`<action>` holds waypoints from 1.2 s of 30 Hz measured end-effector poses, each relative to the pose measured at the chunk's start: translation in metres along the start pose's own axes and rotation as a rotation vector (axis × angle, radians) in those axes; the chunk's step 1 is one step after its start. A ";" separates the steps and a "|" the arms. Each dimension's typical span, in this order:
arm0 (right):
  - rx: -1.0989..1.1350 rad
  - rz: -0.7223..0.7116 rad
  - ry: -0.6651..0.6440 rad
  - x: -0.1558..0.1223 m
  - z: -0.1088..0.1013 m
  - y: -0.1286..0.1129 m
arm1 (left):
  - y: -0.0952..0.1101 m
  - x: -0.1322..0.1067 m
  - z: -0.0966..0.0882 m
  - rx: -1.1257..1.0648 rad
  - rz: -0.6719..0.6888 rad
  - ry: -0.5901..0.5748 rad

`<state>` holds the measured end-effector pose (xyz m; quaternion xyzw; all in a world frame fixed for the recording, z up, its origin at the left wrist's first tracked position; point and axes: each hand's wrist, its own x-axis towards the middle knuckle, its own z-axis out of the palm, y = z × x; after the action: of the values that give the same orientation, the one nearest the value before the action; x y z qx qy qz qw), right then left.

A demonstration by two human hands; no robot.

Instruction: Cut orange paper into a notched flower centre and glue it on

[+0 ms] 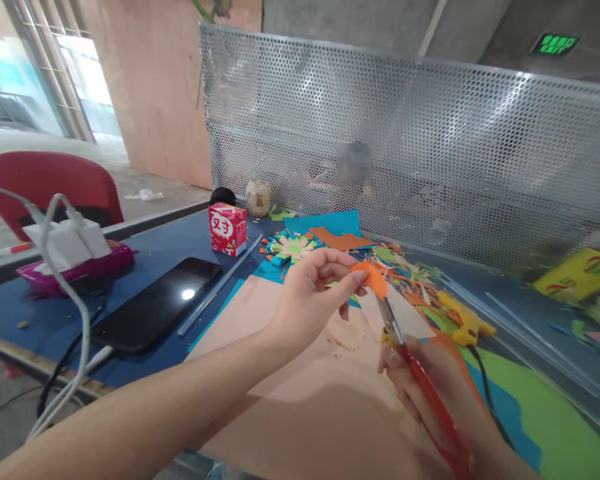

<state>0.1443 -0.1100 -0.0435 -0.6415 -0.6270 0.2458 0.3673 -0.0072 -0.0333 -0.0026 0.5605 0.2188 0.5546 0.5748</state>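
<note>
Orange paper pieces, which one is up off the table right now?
The small orange piece pinched in the left hand, against the blades of the red-handled scissors. The other orange piece lies flat farther back, by the blue sheet.

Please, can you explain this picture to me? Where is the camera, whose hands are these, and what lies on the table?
It is one picture from a camera worn on a person's head, looking forward and down, so both hands are that person's own. The left hand pinches a small orange paper piece. The right hand holds red-handled scissors, blades pointing up at that piece. Under them lies a peach paper sheet on a blue table. Nearby are a black phone, a red carton, a paper flower and a yellow glue gun. A perforated metal screen stands behind.
</note>
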 end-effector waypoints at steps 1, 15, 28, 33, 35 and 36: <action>-0.004 -0.002 0.003 0.000 0.000 0.000 | 0.000 0.000 0.000 -0.006 0.000 -0.004; -0.035 -0.026 -0.017 -0.002 -0.002 -0.003 | -0.001 0.005 -0.008 0.145 0.238 0.061; 0.055 0.007 -0.088 -0.002 -0.005 -0.004 | 0.002 0.004 -0.011 0.439 0.465 0.066; 0.026 0.000 -0.081 -0.002 -0.006 -0.005 | 0.001 0.004 -0.012 0.430 0.456 0.061; -0.008 -0.019 -0.073 -0.001 -0.006 -0.005 | 0.001 0.004 -0.013 0.427 0.461 0.057; -0.024 -0.022 -0.068 -0.001 -0.006 -0.005 | 0.001 0.004 -0.013 0.426 0.464 0.055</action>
<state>0.1460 -0.1118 -0.0360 -0.6301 -0.6491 0.2558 0.3409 -0.0177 -0.0250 -0.0038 0.6880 0.2116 0.6277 0.2965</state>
